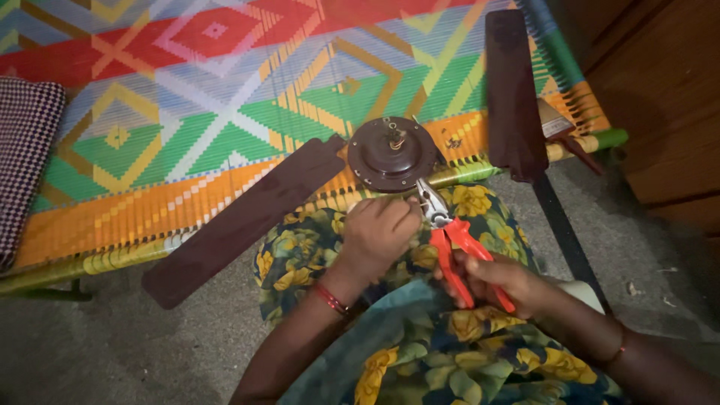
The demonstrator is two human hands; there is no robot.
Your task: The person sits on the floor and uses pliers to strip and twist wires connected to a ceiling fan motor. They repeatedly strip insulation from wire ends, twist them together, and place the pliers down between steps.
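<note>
The fan hub [391,154] is showing glossy brown metal, its blades [247,217] looking matt. The pliers [450,240] are showing dull steel jaws and smooth red plastic grips. The bed [187,127] is showing ribbed woven plastic cord.

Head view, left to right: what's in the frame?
Checkered cushion → long fan blade → left hand → red-handled pliers → right hand → upright fan blade → brush
</note>
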